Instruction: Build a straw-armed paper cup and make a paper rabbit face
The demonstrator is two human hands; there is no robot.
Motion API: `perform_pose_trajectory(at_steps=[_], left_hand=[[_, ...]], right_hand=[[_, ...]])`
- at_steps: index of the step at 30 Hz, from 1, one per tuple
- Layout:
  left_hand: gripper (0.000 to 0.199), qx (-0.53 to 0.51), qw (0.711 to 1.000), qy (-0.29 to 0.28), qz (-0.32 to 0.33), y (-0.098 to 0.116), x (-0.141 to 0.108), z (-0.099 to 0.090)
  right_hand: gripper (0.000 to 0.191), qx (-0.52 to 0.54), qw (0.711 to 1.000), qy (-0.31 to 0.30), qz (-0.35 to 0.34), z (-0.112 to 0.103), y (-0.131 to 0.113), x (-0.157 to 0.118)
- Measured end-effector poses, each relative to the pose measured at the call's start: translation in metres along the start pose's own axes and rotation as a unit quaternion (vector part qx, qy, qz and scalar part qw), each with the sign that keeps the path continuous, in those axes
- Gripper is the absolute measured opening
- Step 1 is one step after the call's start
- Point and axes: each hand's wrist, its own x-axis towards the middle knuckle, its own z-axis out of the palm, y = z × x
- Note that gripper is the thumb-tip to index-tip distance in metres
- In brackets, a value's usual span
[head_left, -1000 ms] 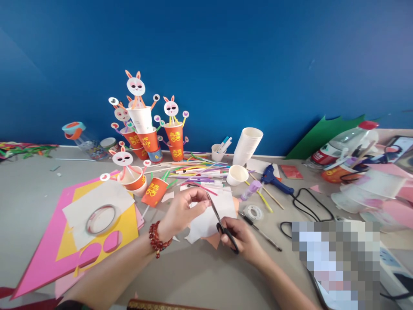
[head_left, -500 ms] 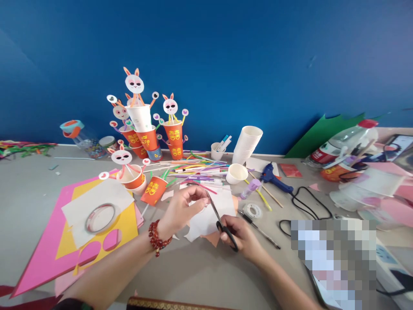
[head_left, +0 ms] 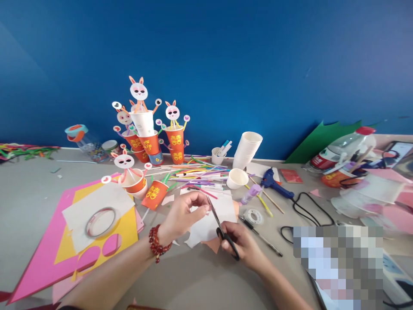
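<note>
The black-handled scissors [head_left: 221, 232] are held over the white paper [head_left: 203, 230], blades angled up and away from the body, which brings their tips right beside the other hand's fingertips, an angle that seems to suit close, careful cutting. The marker pens [head_left: 224, 148] stand in a small paper cup [head_left: 218, 157], likely to keep them upright, while the glue stick [head_left: 251, 194], the clear tape roll [head_left: 248, 216] and the ballpoint pen [head_left: 263, 237] lie near the right hand, probably for an easy reach. At the left, a wide tape ring [head_left: 92, 226] rests on a pale sheet [head_left: 77, 215], perhaps weighing it down. The right hand [head_left: 242, 244] is closed around the scissors' handles, thumb and fingers wrapped about the loops. The left hand [head_left: 183, 214] is loosely curled, thumb and fingertips brought together as if pinching something small, though whether anything is between them I cannot tell
</note>
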Motion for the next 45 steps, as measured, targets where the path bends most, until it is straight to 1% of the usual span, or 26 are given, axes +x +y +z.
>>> perform_pose_trajectory(at_steps=[5, 10, 17, 26, 34, 41, 45], left_hand=[[0.007, 0.011, 1.000, -0.003, -0.006, 0.002, -0.001, 0.000], [0.009, 0.007, 1.000, -0.002, -0.005, 0.000, 0.000, 0.001], [0.009, 0.006, 1.000, -0.006, 0.001, -0.005, -0.001, 0.000], [0.008, 0.003, 1.000, -0.012, -0.008, -0.002, 0.000, 0.000], [0.009, 0.003, 1.000, -0.013, -0.008, -0.004, -0.001, -0.001], [0.011, -0.008, 1.000, -0.022, 0.000, -0.005, 0.000, -0.002], [0.009, -0.011, 1.000, -0.015, -0.006, -0.006, 0.001, -0.002]], right_hand=[[0.060, 0.027, 1.000, -0.006, 0.010, 0.001, -0.003, 0.000], [0.060, 0.041, 0.999, -0.003, 0.024, 0.001, -0.001, 0.000], [0.060, 0.029, 0.999, -0.007, 0.018, 0.001, 0.001, -0.001], [0.060, 0.002, 1.000, 0.002, 0.005, -0.001, 0.006, 0.001], [0.058, 0.010, 1.000, -0.003, 0.005, 0.001, 0.004, -0.001], [0.060, -0.028, 1.000, 0.011, -0.005, -0.001, 0.008, -0.001], [0.060, -0.019, 1.000, 0.007, -0.008, 0.000, 0.004, -0.001]])
